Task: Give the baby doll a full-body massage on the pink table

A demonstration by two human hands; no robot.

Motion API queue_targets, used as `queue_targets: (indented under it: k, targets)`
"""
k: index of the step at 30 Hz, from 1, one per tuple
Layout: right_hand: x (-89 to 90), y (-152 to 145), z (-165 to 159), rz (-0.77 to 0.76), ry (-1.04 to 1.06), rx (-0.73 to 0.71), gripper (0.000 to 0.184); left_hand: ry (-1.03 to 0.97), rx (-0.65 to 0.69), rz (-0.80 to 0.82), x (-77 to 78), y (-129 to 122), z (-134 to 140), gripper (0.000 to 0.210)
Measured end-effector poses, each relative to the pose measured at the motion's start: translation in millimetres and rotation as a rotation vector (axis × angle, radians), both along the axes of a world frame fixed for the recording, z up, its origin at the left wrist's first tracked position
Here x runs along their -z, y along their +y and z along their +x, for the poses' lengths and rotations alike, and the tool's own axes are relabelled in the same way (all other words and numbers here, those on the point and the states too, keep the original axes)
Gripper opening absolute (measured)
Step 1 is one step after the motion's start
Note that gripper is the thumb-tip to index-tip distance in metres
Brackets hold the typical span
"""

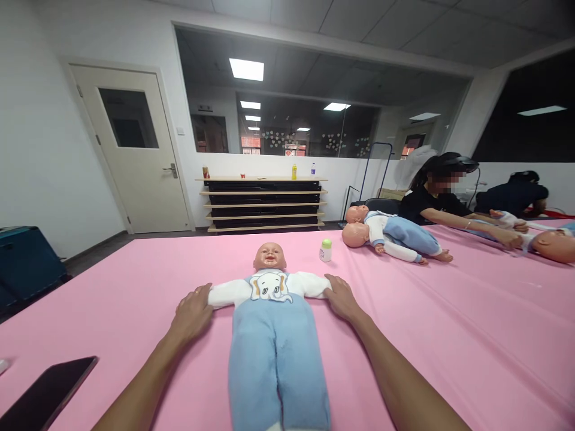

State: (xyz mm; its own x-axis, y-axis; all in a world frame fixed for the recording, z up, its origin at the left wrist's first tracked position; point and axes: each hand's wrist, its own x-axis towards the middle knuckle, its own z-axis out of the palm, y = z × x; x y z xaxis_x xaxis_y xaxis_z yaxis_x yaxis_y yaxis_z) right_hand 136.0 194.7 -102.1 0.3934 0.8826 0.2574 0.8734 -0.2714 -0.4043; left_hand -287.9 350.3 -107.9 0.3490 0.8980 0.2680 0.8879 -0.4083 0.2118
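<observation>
At the far left, a phone (49,392) lies on the pink table (148,269), nearer the person's body than the left hand (194,312) and well apart from it. That hand is closed around the end of one white sleeve, its fingers covering whatever is at the cuff. Between the two hands lies the doll (276,341), face up, its long axis running straight away from the person: head at the far end, blue legs toward the near edge of the view. Its arms stretch out sideways, across that axis, so the trunk sits inward of both hands, to the right of the left one and to the left of the right one. Neither hand appears clearly nearer the trunk. The right hand (344,296) is closed on the other sleeve's end, with the cuff mostly hidden. Beyond it, near the doll's head but apart from it, a bottle (326,251) stands upright. Farther right lie two dolls (404,230) side by side, and past them a co-worker (442,200) reaches toward another doll (554,245).
</observation>
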Motion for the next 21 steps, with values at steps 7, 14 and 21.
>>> queue_targets:
  k: [7, 14, 21]
  targets:
    - [-0.5, -5, 1, 0.043, -0.002, 0.066, 0.060, -0.003, -0.270, 0.023, -5.4, -5, 2, 0.021]
    - [-3.4, -6, -3, 0.194, 0.041, 0.230, 0.036, -0.214, -0.348, -0.003, -12.6, -9, -11, 0.025]
    - [-2.3, -9, -2, 0.403, 0.446, 0.230, 0.040, -0.748, -0.347, 0.002, -7.6, 0, -19, 0.033]
